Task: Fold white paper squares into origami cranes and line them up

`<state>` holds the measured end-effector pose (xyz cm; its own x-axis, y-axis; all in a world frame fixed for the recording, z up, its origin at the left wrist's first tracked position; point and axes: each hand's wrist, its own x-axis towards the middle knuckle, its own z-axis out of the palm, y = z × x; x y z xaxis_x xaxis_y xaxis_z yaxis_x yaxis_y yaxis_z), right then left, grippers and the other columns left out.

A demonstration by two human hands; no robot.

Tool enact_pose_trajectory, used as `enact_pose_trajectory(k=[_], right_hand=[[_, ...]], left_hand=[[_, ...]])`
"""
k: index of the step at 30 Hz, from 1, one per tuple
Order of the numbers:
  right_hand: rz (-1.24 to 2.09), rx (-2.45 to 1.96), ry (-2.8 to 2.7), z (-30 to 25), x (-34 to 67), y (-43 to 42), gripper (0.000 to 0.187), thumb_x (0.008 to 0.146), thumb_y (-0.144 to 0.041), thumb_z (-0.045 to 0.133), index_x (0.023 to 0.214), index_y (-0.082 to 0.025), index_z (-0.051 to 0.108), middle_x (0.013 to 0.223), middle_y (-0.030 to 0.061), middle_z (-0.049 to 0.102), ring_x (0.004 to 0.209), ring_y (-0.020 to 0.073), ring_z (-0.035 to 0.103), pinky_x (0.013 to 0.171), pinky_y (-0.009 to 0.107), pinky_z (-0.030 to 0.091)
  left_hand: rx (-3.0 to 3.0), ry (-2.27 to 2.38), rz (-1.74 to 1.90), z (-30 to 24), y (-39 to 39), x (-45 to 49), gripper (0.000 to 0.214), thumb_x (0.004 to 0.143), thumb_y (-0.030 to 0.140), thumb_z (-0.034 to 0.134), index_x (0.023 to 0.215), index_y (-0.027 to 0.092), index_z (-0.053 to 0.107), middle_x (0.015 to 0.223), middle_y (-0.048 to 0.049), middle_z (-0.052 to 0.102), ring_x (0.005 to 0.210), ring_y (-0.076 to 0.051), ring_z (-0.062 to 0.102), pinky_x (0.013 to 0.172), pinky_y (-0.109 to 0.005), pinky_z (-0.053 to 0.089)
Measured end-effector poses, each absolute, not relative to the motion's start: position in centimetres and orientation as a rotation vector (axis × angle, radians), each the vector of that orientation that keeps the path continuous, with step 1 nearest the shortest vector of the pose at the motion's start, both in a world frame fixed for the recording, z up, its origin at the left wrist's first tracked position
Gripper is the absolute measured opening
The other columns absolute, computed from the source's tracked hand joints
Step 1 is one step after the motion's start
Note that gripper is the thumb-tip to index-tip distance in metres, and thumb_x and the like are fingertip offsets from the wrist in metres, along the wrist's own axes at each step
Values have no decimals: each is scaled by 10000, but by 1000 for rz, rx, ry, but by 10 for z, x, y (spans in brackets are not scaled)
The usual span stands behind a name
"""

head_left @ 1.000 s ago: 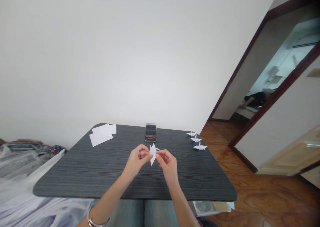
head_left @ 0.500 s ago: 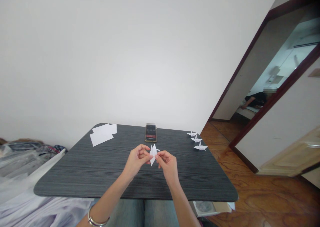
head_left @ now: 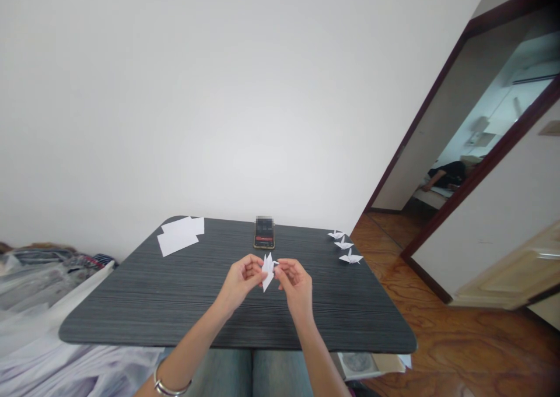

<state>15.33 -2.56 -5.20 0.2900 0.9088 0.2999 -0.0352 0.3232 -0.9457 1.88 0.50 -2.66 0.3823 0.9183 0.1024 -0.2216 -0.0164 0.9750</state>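
Note:
Both my hands are raised over the middle of a dark striped table (head_left: 131, 304). Between them is a small, partly folded white paper piece (head_left: 267, 271). My left hand (head_left: 240, 281) pinches its left side with thumb and fingers closed. My right hand (head_left: 296, 283) pinches its right edge, fingers curled. The paper's pointed tip hangs down between the two hands. A metal bracelet (head_left: 168, 386) sits on my left wrist.
A phone (head_left: 264, 234) lies at the table's far middle. Flat white sheets (head_left: 179, 234) lie at the far left corner. Three folded paper cranes (head_left: 344, 246) stand in a row at the far right edge. Clothes are piled left. A doorway at right shows a person lying on a bed.
My right hand has shifted slightly up and left, closer to the paper; the paper piece has barely moved. Nothing else on the table changed.

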Motion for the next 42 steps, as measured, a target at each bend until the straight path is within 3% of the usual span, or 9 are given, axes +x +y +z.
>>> enact_pose_trajectory(k=[6,17,29,36,42], right_hand=[[594,-1105,-1156,-49,155,-26,113,753,-250,568,776,-166,640,672,27,618,606,141,574,461,209,436],[529,-1113,-1207,-48,159,-24,134,761,-251,545,713,-171,642,610,8,587,549,126,535,440,204,424],[696,-1075,-1186,-45,159,-26,154,767,-262,546,666,-158,597,556,-3,563,523,115,524,449,201,401],[571,-1052,-1224,-49,162,-26,79,760,-211,563,811,-181,615,689,20,603,617,148,582,472,226,460],[334,-1046,-1398,-49,166,-27,90,776,-188,548,764,-198,637,729,29,607,654,152,576,548,256,482]], left_hand=[[1248,727,993,-23,2,18,287,579,248,723,754,126,530,574,38,546,500,-76,514,511,-202,431],[1252,714,978,-20,0,18,283,583,247,719,757,125,532,587,35,544,510,-75,508,515,-202,428],[1252,701,955,-20,1,17,271,576,236,723,742,123,540,586,29,559,509,-77,510,514,-204,425],[1180,658,914,-19,0,16,282,564,240,737,732,123,544,566,38,554,496,-74,500,491,-194,409],[1158,627,889,-16,-1,15,275,567,226,739,728,119,544,560,37,561,493,-66,492,483,-180,400]])
